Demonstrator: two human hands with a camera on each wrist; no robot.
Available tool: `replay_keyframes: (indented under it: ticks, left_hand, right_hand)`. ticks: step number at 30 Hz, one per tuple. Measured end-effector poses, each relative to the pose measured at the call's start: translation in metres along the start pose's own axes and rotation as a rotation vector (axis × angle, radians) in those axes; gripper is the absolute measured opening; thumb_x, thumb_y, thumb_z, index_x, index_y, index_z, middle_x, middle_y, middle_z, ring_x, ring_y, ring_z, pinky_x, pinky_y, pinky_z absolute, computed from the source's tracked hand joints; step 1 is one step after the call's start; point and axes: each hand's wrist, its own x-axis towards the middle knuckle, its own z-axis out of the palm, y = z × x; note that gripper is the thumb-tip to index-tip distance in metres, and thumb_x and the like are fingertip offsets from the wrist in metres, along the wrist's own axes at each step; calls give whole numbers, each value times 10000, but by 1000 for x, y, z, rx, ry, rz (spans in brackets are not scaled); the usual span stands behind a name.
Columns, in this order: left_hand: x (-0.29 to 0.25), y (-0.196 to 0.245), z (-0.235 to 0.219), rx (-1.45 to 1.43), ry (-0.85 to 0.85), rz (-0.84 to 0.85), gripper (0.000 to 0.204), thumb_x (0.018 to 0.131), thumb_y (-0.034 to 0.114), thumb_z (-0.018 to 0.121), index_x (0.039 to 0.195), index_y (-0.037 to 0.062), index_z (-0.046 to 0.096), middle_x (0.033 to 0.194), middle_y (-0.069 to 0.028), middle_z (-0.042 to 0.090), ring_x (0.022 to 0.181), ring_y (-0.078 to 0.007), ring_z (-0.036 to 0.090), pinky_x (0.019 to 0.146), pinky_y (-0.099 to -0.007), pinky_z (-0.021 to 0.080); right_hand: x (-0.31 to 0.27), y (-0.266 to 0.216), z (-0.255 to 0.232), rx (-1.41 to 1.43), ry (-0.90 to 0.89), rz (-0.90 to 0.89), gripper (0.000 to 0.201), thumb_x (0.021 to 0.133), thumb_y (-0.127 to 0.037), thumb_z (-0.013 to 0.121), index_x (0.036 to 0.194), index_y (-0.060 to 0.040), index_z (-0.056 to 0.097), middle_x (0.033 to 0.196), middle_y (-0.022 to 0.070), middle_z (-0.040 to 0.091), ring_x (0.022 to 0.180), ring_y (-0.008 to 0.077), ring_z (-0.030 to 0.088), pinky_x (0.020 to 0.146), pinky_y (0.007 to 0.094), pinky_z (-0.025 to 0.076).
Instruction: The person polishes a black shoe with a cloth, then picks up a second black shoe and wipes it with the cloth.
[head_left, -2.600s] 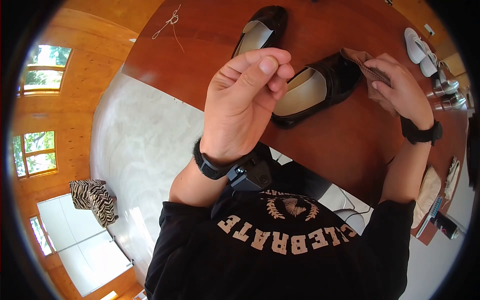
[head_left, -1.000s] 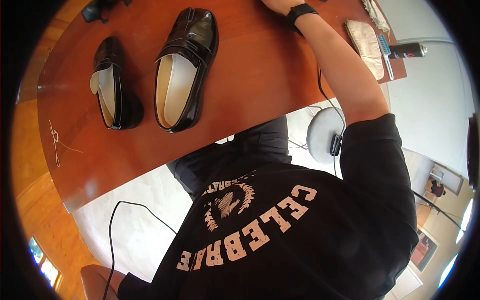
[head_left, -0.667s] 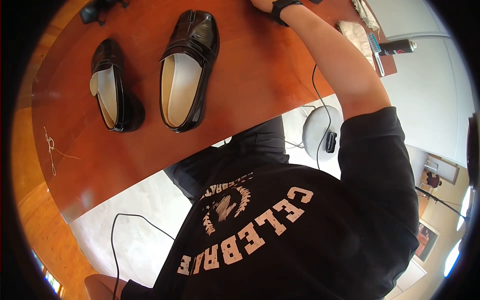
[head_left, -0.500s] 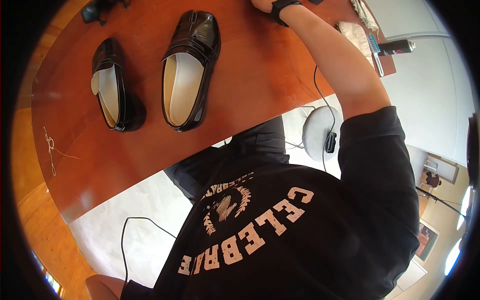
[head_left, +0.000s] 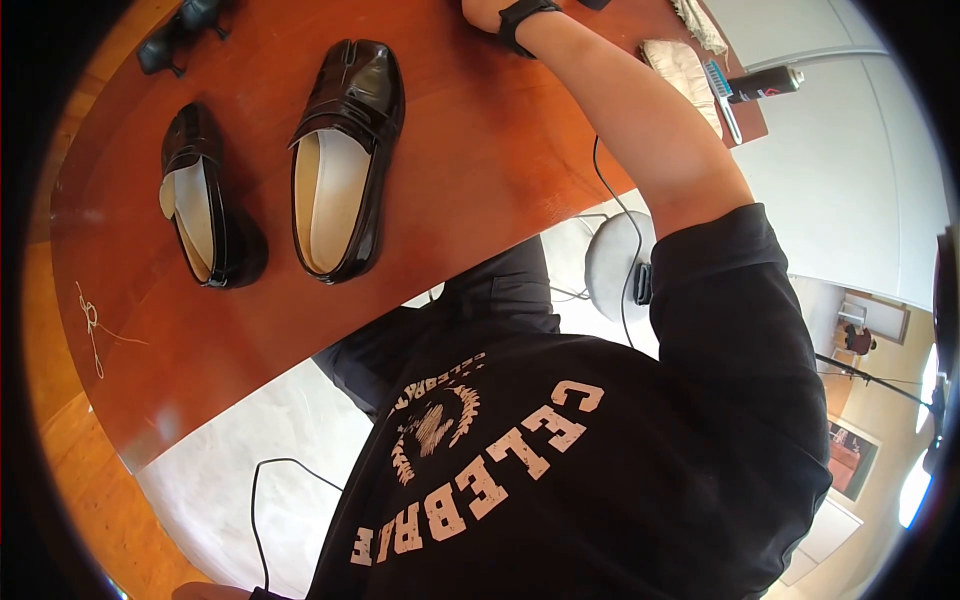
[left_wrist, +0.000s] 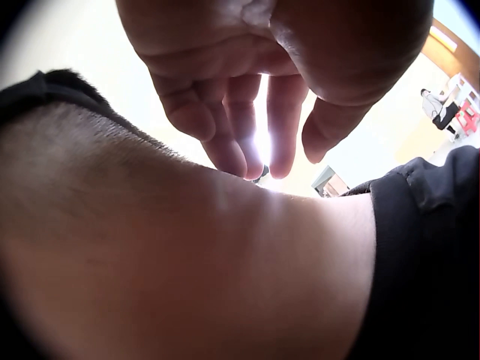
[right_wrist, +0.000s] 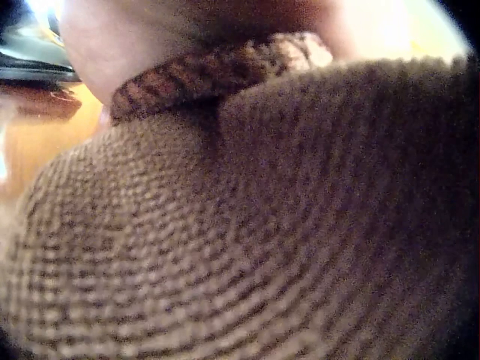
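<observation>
A pair of glossy black split-toe loafers stands on the reddish-brown table: the larger-looking loafer on the right, the other loafer to its left with a pale insole flap out at its side. My right hand is cut off by the top edge of the head view, beyond the loafers. In the right wrist view it holds a ribbed brown cloth that covers most of the picture and hides the fingers. My left hand hangs away from the table, fingers loosely bent with nothing between them.
A beige cloth pad, a blue-bristled brush and a black spray can lie at the right edge. Thin string lies at left; black heeled shoes stand behind. A cable hangs over the front edge.
My left hand has left its place above the loafers and dropped away. My right hand has gone from the loafer's toe to the far side. The head view has turned.
</observation>
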Motion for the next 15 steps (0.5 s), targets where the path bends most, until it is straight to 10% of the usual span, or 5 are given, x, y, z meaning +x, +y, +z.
replay_keyframes:
  ticks: [15]
  left_hand:
    - [1, 0, 6, 20, -17, -15, 151, 980, 200, 564, 1030, 62, 598, 1064, -77, 591, 985, -236, 580, 893, -391, 466]
  right_hand:
    - [2, -2, 0, -97, -20, -16, 419, 1027, -219, 393, 1339, 5, 561, 1445, 270, 499, 1298, 425, 541, 1056, 511, 489]
